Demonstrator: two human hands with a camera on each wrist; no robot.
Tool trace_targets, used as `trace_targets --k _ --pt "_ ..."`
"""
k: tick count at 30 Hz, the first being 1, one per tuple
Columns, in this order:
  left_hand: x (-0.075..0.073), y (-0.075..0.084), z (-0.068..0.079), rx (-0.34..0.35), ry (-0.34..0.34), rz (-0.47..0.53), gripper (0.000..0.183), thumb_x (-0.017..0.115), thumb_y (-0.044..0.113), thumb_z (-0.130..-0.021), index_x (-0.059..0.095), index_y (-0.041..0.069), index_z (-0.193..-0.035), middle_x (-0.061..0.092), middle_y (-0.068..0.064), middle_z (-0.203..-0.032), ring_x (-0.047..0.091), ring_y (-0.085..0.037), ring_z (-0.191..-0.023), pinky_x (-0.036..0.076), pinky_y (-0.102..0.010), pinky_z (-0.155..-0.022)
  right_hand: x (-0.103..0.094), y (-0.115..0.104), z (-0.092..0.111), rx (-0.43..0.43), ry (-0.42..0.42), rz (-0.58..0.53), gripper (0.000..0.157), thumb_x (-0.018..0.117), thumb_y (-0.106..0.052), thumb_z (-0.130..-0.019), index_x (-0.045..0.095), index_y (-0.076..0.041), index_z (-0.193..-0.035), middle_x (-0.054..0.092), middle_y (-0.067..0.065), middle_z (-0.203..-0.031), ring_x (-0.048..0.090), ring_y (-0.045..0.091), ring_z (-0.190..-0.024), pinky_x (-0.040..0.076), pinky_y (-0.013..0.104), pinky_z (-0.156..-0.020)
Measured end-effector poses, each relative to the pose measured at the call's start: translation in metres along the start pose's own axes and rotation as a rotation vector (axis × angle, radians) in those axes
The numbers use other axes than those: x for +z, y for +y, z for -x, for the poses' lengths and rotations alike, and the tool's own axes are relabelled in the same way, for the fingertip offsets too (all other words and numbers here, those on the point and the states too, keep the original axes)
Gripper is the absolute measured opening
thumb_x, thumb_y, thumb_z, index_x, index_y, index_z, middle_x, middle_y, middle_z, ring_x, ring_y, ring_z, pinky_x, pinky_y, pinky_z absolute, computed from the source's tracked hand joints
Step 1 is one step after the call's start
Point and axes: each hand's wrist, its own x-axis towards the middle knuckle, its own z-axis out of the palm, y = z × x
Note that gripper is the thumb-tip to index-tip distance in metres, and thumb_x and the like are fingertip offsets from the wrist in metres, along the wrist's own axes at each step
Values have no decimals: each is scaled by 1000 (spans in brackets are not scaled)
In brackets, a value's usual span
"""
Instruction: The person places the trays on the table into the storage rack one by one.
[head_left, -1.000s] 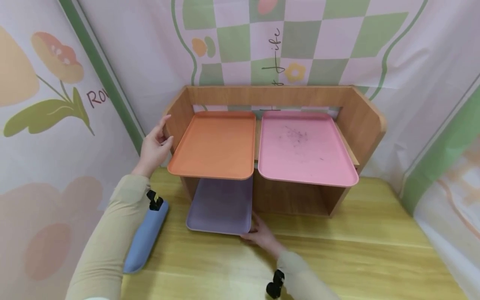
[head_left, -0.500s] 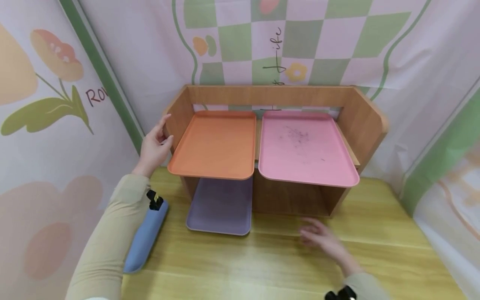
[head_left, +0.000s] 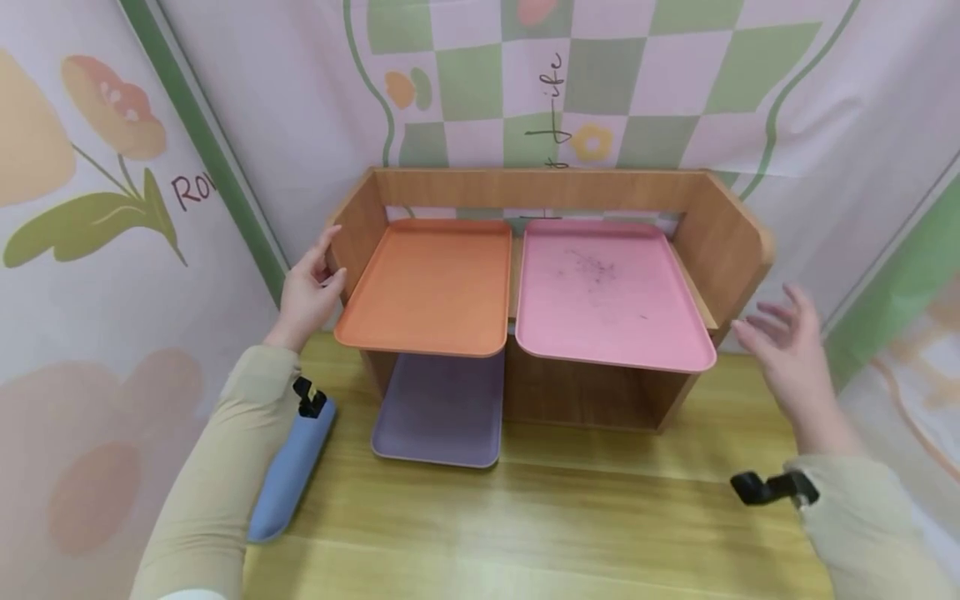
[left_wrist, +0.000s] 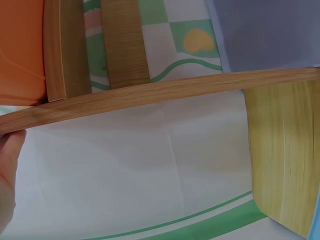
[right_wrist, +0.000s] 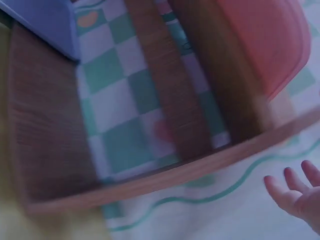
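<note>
A wooden shelf (head_left: pixel 540 190) stands on the table, with an orange tray (head_left: pixel 427 287) and a pink tray (head_left: pixel 611 300) side by side on its upper board. Below, a purple tray (head_left: pixel 442 417) sticks out of the left compartment. My left hand (head_left: pixel 309 292) rests against the outside of the shelf's left panel; in the left wrist view one digit (left_wrist: pixel 12 145) touches the panel's edge. My right hand (head_left: pixel 795 367) is raised beside the right panel with fingers spread and loosely bent, holding nothing. The right wrist view shows a gap between these fingers (right_wrist: pixel 292 190) and the panel.
A long blue case-like object (head_left: pixel 294 475) lies on the table (head_left: pixel 570 517) under my left forearm. Printed cloth (head_left: pixel 825 167) hangs close behind and at both sides. The shelf's lower right compartment (head_left: pixel 581 396) has a bare wooden floor. Dark specks mark the pink tray.
My right hand has let go of the purple tray's front right corner and moved right and up to the shelf's right side. The left hand and the trays have stayed in place.
</note>
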Motion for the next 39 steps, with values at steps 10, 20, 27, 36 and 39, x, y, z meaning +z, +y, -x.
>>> trace_targets --k 10,20,27,36,39 --pt "-3 2 1 25 15 -9 61 55 9 -94 36 37 -145 28 -1 -61 25 -2 -43 31 -18 -45 -5 -48 -41 -144 -113 324 86 56 -7 -92 -1 -35 -151 24 38 -143 49 -4 -90 44 4 -60" --pt "-9 3 -1 -22 -106 5 66 53 14 -96 24 45 -146 33 -10 -151 52 -28 -119 51 -35 -91 -1 -47 -38 -173 -40 338 85 57 0 -88 13 -35 -151 37 30 -132 46 -9 -84 45 5 -58" --pt "-34 -15 19 7 -156 -70 65 55 19 -96 22 29 -151 52 -21 -135 62 -9 -98 49 -20 -87 2 -45 -37 -158 -22 334 84 58 -1 -88 14 -39 -150 38 24 -128 51 -2 -87 46 6 -59" --pt "-73 -101 92 -121 -407 -378 72 62 25 -92 24 -3 -147 28 -41 -140 42 -56 -114 44 -61 -87 4 -44 -35 -158 -12 353 83 56 -3 -89 13 -37 -150 39 17 -121 48 50 -107 44 5 -57" --pt "-81 -136 119 -179 -488 -465 89 69 33 -86 17 -5 -147 21 -48 -137 31 -65 -116 34 -72 -88 3 -46 -34 -157 -5 351 82 55 -2 -89 13 -37 -150 38 22 -125 48 52 -108 43 3 -57"
